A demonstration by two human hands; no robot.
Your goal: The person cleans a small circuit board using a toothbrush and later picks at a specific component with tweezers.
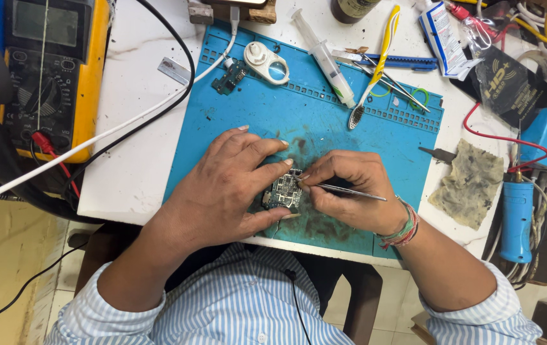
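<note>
While your left hand [222, 185] pins the small circuit board [284, 191] between fingertips and thumb on the blue mat [324, 121], your right hand [350, 188] grips tweezers [350, 191], tips at the board's edge. Beyond lie a syringe [323, 56], a stained cloth [471, 182] and a yellow multimeter [49, 70] on the white worktop [132, 160].

Matt blue rubbery mat [324, 121], shiny metal tweezers [350, 191], stained cloth [471, 182]

We are wearing a light blue-and-white striped shirt [248, 300] with sleeves rolled above the forearms; red, green and white thread bands [405, 229] are circling our right wrist.
</note>
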